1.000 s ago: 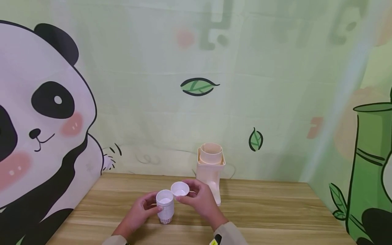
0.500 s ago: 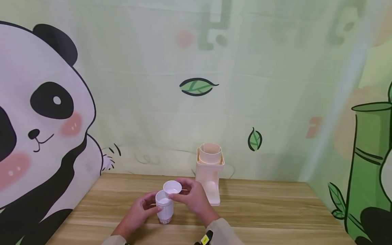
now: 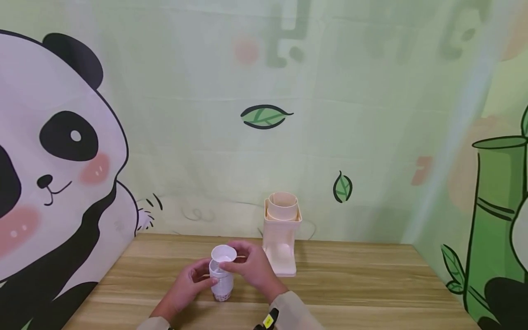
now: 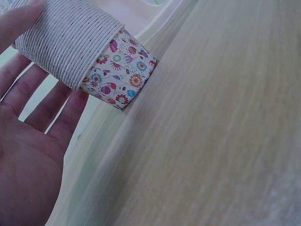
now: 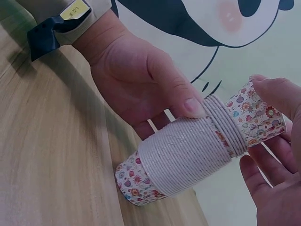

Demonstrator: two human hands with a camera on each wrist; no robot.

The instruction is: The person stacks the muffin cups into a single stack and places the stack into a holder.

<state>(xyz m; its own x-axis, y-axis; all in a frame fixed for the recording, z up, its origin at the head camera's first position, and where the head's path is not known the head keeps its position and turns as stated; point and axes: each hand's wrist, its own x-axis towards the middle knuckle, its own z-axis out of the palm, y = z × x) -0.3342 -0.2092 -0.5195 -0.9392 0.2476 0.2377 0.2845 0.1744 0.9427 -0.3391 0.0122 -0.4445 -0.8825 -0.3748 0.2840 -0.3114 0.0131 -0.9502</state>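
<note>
Upright on the tabletop stands a stack of paper cups (image 3: 222,286), floral-printed at the base, its many rims forming pale ridges. My left hand (image 3: 185,286) grips this stack from the left; in the left wrist view the stack's printed bottom cup (image 4: 120,70) meets the wood. My right hand (image 3: 255,270) pinches a single paper cup (image 3: 224,253), white inside, by its upper part. That cup sits over the stack's mouth, its flowered wall (image 5: 256,115) showing above the top rims in the right wrist view. Its lower end is hidden within the stack's top.
A pale pink stand with a round tube (image 3: 284,243) is on the wooden table (image 3: 354,279), just behind my right hand. At the table's back edge hangs a green cloth backdrop (image 3: 198,137) printed with a panda and bamboo.
My right hand has moved left with the paper cup, from beside the stack to over its mouth and partly into it. My left hand keeps holding the stack in the same place.
</note>
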